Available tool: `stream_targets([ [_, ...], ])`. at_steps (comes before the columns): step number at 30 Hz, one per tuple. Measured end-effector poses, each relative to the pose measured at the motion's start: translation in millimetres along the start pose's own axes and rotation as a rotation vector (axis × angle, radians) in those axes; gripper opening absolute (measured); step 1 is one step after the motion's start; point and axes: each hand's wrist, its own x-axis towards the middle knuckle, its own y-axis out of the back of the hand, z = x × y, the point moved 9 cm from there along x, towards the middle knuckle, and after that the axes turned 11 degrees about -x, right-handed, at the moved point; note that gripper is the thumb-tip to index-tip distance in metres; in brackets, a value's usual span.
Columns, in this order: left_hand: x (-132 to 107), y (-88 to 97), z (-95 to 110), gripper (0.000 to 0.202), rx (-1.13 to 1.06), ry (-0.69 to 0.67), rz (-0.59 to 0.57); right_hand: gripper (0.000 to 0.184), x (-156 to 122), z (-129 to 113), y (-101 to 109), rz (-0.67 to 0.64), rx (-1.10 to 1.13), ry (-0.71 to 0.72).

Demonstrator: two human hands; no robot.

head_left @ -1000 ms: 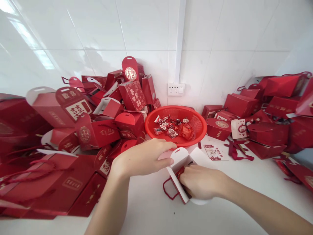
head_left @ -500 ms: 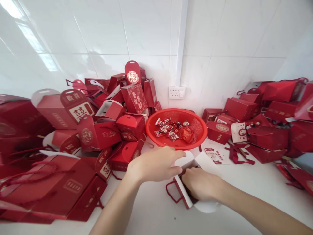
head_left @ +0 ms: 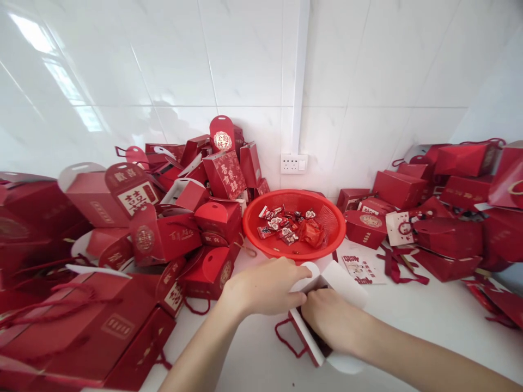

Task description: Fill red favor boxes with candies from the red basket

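Observation:
A small gift box, red outside and white inside, stands open on the white table in front of me, its flaps spread and a dark red cord handle hanging at its left. My left hand grips the box's far left edge between thumb and fingers. Into the box reaches my right hand; its knuckles are bent and its fingertips are hidden inside. Just beyond the box is a red plastic basket with several wrapped candies and a crumpled red wrapper in it.
Red gift boxes are heaped at the left, some with cord handles. Another pile of red boxes stands at the right. A printed card and a dark red ribbon lie right of the basket. A socket is on the tiled wall.
The view has tilted up slightly, so everything sits lower in the picture. Both hands keep almost the same place at the box, my right hand still inside it.

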Motion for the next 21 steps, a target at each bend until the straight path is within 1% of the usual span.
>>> stream_targets([
  [3,0.3,-2.7,-2.5,0.019,0.021,0.052,-0.047,0.020,-3.3,-0.2,-2.1,0.043,0.012,0.005],
  [8,1.3,-2.7,-2.4,0.017,0.002,0.052,-0.058,0.016,-6.3,-3.4,-5.2,0.094,0.067,0.059],
  [10,1.4,-3.1,-4.3,0.018,-0.010,0.071,-0.062,0.015,-5.2,-1.8,-4.8,0.075,0.055,0.044],
  [13,1.3,-3.0,-5.8,0.019,-0.021,0.092,-0.058,0.021,-6.0,-1.1,0.2,0.026,-0.002,0.014],
  [17,1.2,-3.2,-5.4,0.019,-0.002,0.092,-0.063,0.024,-11.4,-10.1,10.1,0.000,-0.025,0.065],
  [21,1.3,-4.7,-7.1,0.022,-0.008,0.103,-0.070,0.022,-10.8,-10.7,4.7,-0.015,0.019,0.069],
])
